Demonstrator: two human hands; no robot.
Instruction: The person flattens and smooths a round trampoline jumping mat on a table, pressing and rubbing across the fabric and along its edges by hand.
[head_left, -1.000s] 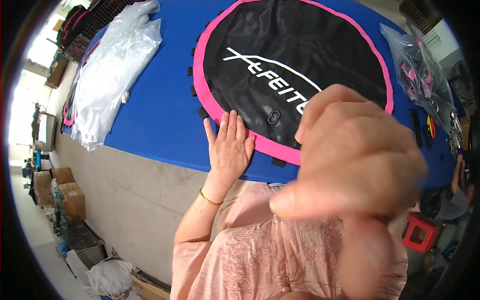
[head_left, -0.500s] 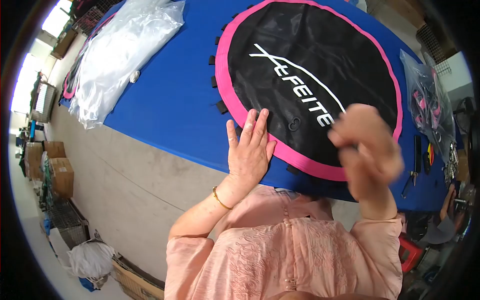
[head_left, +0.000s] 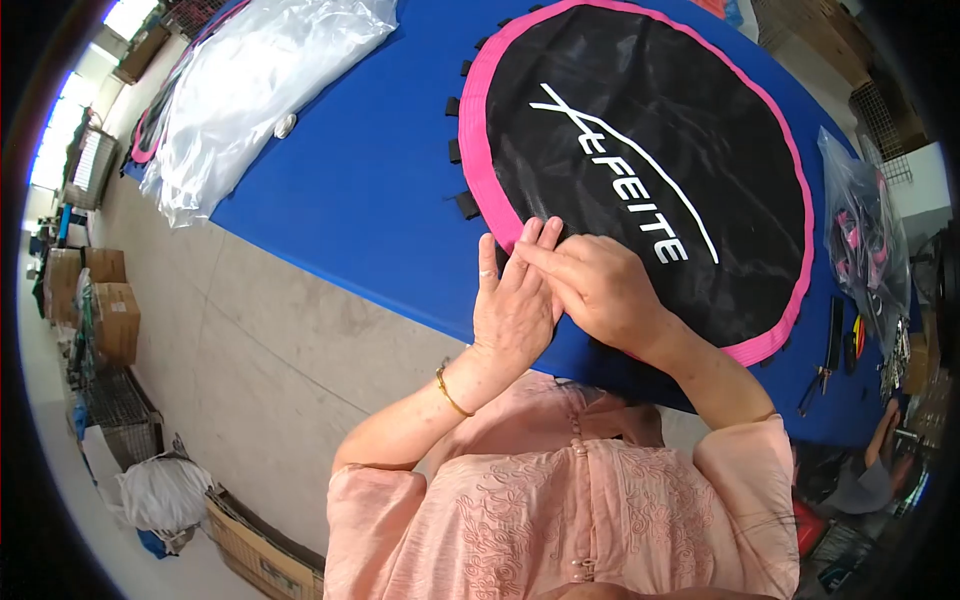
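As we bend over the table with our pink garment (head_left: 540,505) nearest us at six o'clock, our left hand (head_left: 515,308) lies on the near edge of the round mat (head_left: 645,140), its fingers straight and a little parted, gripping nothing that we can make out. Our right hand (head_left: 603,290) crosses to meet it, fingers drawn narrow, its tips against or just over the left fingers; we cannot tell whether something is pinched there. The mat lies flat on the blue table (head_left: 345,205), at one o'clock from our hands, which sit between seven and eight o'clock on its rim. We judge it light and floppy, hard to break, its dark, shiny fabric rather slick and ready to slide or crease. The pink border (head_left: 474,130) looks thicker and should give us the firmer grip, best taken between thumb and fingers; the black tabs (head_left: 467,205) sticking out from about nine to ten o'clock on the rim are small holds, handier for turning the mat than for lifting it. Beyond, at three o'clock from our hands, dark tools (head_left: 833,332) lie beside the mat, with a clear bag (head_left: 865,255) of pink and dark pieces past them. At ten o'clock spreads crumpled clear plastic (head_left: 275,80), and far off at nine stand cardboard boxes (head_left: 115,320).
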